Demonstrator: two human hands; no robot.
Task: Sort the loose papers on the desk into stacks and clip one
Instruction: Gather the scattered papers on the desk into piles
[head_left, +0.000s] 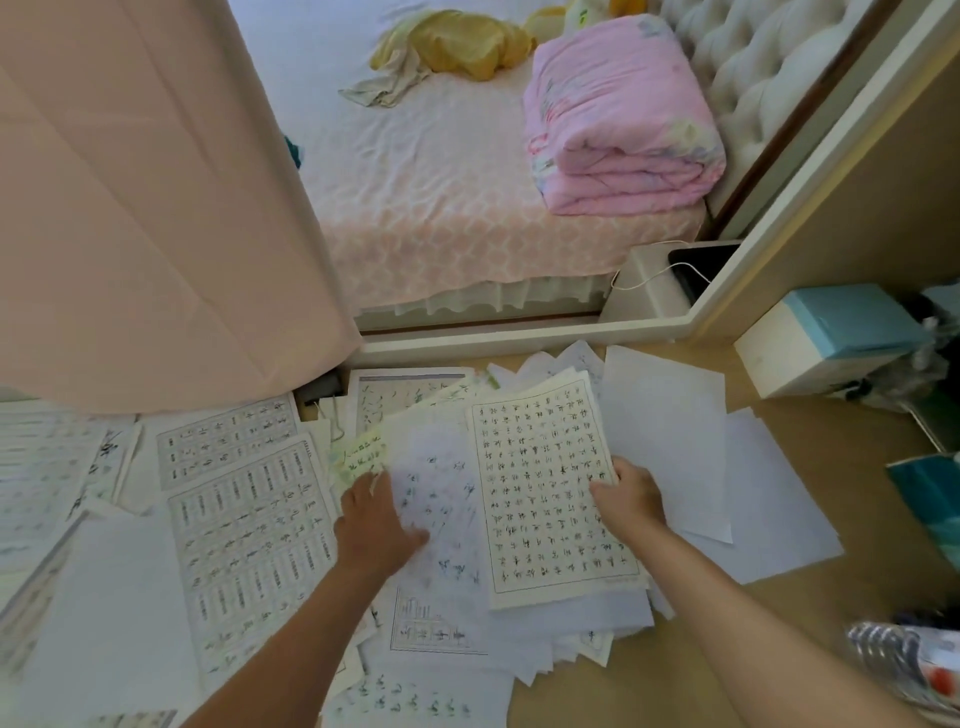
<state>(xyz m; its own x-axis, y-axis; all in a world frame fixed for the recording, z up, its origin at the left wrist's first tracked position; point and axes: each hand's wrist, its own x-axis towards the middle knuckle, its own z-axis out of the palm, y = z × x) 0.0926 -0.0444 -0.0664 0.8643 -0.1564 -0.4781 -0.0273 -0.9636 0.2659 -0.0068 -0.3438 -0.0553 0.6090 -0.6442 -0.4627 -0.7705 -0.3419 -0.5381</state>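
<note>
While right hand (631, 499) pinches grid sheet (550, 499), left hand (376, 525) lies fingers prob. flat on papers (441, 571), curtain (156, 208) overhanging.

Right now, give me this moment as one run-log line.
left grip: resting flat on scribbled white sheet | right grip: pinching edge of cream gridded character sheet | other loose printed papers: scattered, overlapping

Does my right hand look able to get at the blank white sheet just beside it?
Probably yes, once freed: the right hand holds the edge of the gridded calligraphy sheet, and the blank white sheet lies bare right beside it, nothing on top.
</note>
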